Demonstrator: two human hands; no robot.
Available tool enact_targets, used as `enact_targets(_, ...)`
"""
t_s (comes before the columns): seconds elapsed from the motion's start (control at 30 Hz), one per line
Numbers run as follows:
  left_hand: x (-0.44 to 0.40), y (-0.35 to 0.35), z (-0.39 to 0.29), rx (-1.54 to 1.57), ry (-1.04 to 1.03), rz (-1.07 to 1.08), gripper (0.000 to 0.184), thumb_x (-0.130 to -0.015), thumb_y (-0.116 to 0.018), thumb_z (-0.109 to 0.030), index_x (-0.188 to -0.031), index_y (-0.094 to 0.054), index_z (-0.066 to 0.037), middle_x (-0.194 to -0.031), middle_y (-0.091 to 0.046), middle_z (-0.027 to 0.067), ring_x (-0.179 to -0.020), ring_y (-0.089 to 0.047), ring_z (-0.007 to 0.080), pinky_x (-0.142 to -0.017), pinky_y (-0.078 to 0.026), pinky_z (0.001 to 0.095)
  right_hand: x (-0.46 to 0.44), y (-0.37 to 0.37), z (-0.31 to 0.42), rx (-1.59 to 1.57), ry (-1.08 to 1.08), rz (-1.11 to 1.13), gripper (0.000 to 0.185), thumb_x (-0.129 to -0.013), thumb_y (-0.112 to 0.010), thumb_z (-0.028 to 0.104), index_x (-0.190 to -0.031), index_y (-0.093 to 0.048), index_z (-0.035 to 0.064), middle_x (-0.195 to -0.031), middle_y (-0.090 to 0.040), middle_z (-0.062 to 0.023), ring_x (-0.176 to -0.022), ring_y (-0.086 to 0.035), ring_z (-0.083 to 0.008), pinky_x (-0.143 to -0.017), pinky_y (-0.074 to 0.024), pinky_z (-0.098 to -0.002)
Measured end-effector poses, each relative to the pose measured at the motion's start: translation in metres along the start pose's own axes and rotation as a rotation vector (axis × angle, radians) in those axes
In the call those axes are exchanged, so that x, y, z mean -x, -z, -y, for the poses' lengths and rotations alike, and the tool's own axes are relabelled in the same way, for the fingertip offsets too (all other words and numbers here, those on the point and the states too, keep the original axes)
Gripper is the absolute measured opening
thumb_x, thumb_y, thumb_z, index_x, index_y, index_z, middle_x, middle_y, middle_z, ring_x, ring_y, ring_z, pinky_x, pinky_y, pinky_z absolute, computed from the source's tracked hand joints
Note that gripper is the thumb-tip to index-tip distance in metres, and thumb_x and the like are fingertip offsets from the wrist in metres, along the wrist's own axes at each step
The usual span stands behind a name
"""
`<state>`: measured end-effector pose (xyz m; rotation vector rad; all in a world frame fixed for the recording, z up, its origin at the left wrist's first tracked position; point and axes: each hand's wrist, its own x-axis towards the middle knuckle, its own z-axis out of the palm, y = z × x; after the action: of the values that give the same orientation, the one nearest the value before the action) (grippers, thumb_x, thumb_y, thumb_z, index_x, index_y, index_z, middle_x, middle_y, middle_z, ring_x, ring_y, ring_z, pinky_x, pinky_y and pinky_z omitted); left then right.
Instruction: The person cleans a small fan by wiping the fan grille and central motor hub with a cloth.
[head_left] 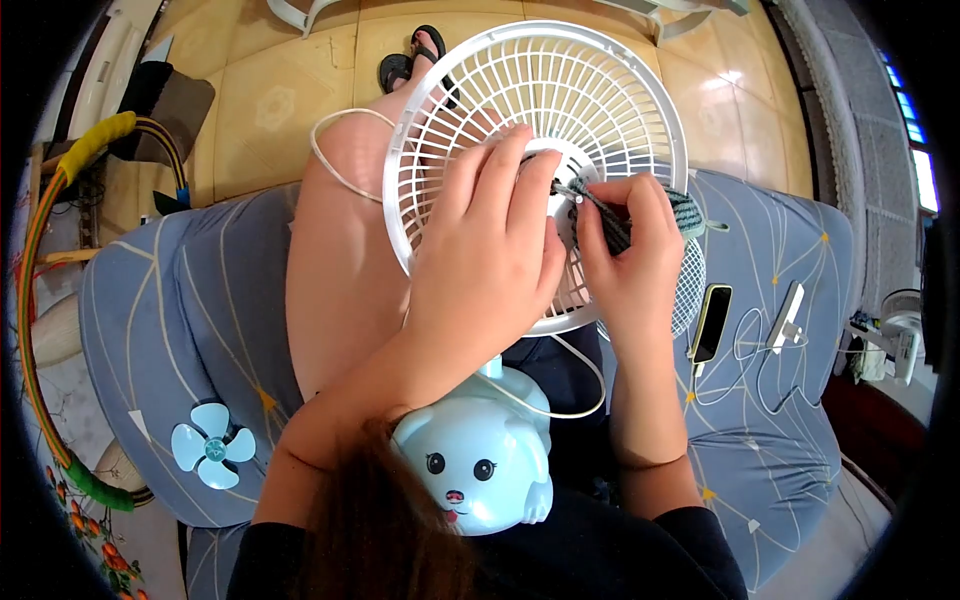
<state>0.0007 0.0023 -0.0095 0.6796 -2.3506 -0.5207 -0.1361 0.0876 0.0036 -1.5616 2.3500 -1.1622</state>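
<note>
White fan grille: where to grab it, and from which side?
I'd take the white fan grille by its outer rim, at the upper left and upper right in view, one hand from each side. The rim is a thick continuous ring, likely stiffer than the thin bars, and those stretches stand clear of the left hand and right hand near the centre.

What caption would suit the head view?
Left hand over a white fan guard, right hand pinching dark cloth near the guard's middle; blue fan blades lie on the sofa.
</note>
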Motion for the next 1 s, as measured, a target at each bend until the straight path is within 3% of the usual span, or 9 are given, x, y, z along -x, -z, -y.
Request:
enact_targets(0.33, 0.003, 0.005, -0.001, 0.007, -0.007, 0.034, 0.057, -0.079, -0.071, -0.005, -0.134, -0.059, 0.004, -0.141, -0.057, 0.0224, -0.124, -0.056, 0.0386, -0.107, -0.048, 0.0444, 0.038, 0.014, 0.009, 0.063, 0.044, 0.207, 0.02, -0.081, -0.079, 0.002, -0.095, -0.064, 0.003, -0.09, -0.063, -0.0132, -0.076, -0.066, -0.0361, -0.066, -0.0539, -0.0435)
enact_targets(0.47, 0.003, 0.005, -0.001, 0.0, -0.007, 0.029, 0.057, -0.08, -0.071, -0.004, -0.134, -0.059, 0.004, -0.142, -0.056, 0.0225, -0.124, -0.055, 0.0385, -0.108, -0.048, 0.0442, 0.034, 0.016, 0.005, 0.026, 0.033, 0.225, 0.021, -0.081, -0.078, 0.001, -0.097, -0.065, 0.0023, -0.091, -0.063, -0.0138, -0.08, -0.067, -0.0366, -0.068, -0.0548, -0.043)
enact_targets(0.67, 0.002, 0.005, -0.001, -0.012, 0.012, 0.029, 0.056, -0.079, -0.07, -0.004, -0.133, -0.059, 0.005, -0.142, -0.056, 0.0226, -0.124, -0.055, 0.0388, -0.108, -0.048, 0.0443, 0.003, 0.007, 0.001, -0.025, -0.002, 0.065, 0.016, -0.087, -0.075, -0.003, -0.098, -0.064, -0.0009, -0.093, -0.064, -0.017, -0.083, -0.067, -0.0388, -0.071, -0.0558, -0.0423)
enact_targets(1.0, 0.002, 0.003, -0.004, -0.004, -0.018, 0.035, 0.057, -0.079, -0.072, -0.006, -0.134, -0.059, 0.004, -0.14, -0.057, 0.022, -0.125, -0.055, 0.0384, -0.108, -0.049, 0.0442, 0.032, 0.016, 0.008, 0.071, -0.045, 0.157, 0.018, -0.086, -0.076, -0.001, -0.098, -0.063, 0.0012, -0.091, -0.061, -0.0148, -0.079, -0.066, -0.0366, -0.067, -0.0539, -0.0422)
